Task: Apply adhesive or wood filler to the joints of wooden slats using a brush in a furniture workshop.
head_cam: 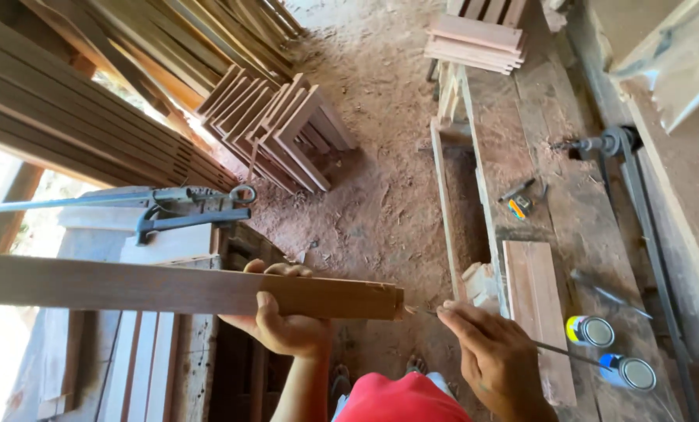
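bench right | two round cans [590, 330] | labels yellow, blue | small orange-blue pack [516, 209]

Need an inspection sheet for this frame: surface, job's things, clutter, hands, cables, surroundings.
Surface: worn wooden workbench, dusty.
Job's things: long wooden board held level; thin tool at its end.
Clutter: two cans with coloured bands, short plank, small items on the bench.
Hands: left hand grips the board; right hand pinches the thin tool.
Cables: nothing seen.
Surroundings: dirt floor, stacked wooden frames, lumber stack, metal clamp.
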